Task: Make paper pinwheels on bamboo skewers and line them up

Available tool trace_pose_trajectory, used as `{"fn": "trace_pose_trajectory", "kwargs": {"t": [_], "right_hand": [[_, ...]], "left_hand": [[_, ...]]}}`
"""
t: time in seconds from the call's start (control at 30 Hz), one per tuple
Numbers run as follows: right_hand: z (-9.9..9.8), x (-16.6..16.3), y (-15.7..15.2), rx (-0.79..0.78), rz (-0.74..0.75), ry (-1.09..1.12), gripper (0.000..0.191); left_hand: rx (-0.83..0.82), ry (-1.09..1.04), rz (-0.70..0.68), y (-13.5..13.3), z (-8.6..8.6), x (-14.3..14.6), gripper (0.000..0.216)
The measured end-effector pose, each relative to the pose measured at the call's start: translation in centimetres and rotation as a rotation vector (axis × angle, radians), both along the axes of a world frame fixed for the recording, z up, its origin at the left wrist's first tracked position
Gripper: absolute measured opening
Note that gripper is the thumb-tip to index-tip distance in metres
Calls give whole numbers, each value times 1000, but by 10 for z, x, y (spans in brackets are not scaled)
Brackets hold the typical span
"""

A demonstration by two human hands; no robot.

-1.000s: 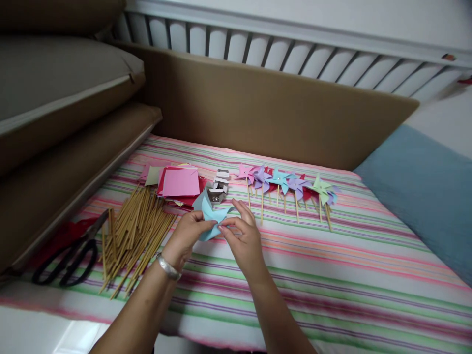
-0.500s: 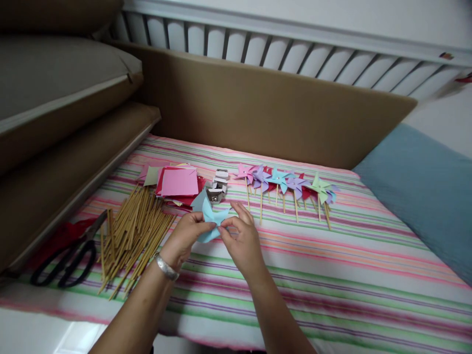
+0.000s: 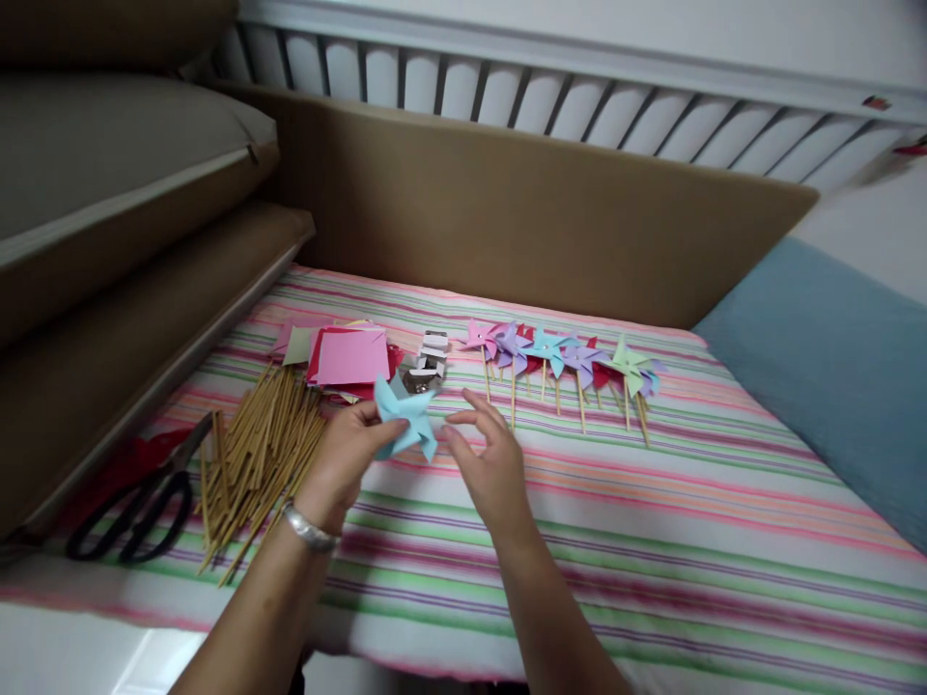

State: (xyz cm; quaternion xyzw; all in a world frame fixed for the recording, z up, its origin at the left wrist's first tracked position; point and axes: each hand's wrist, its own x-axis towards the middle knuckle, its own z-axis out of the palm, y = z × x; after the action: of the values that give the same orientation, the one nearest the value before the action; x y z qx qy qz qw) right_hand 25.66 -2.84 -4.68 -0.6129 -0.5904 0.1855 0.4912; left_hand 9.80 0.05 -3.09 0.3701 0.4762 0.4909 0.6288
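Note:
A light blue paper pinwheel [image 3: 411, 417], its blades folded in to the middle, is pinched by my left hand [image 3: 351, 449], the thumb pressed near its centre. No stick shows on it. Just to the right, my right hand [image 3: 489, 458] hovers apart from the paper, its fingers loosely curved and spread with nothing visible between them. Behind the pinwheel stands a small open box [image 3: 433, 349] with shiny bits in it. Close to my left wrist lies a heap of thin wooden sticks [image 3: 265, 454].
A pile of coloured paper squares [image 3: 353, 357] lies at the back left. Black-handled scissors [image 3: 149, 507] rest beside the sticks. Several pinwheels on sticks [image 3: 547, 349] line the back right of the striped cloth [image 3: 652, 550]. Brown cushions [image 3: 145, 261] are stacked at left, before a brown panel [image 3: 507, 212].
My right hand has let go of the blue pinwheel and drawn back to the right. My left hand has shifted slightly left with the pinwheel, whose blades now show more openly.

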Motion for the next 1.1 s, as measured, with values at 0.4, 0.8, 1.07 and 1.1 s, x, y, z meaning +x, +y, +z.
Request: {"fn": "trace_pose_trajectory", "kwargs": {"t": [0.4, 0.8, 1.07, 1.1], "right_hand": [[-54, -5, 7, -333, 102, 65, 19], [-17, -9, 69, -420, 80, -613, 25], [-19, -45, 143, -718, 15, -840, 22], [-20, -49, 148, -754, 5, -844, 25]], "left_hand": [[99, -315, 504, 11, 18, -71, 14], [84, -399, 519, 10, 24, -84, 11], [72, -427, 491, 9, 28, -85, 11], [74, -432, 497, 10, 28, -86, 10]]}}
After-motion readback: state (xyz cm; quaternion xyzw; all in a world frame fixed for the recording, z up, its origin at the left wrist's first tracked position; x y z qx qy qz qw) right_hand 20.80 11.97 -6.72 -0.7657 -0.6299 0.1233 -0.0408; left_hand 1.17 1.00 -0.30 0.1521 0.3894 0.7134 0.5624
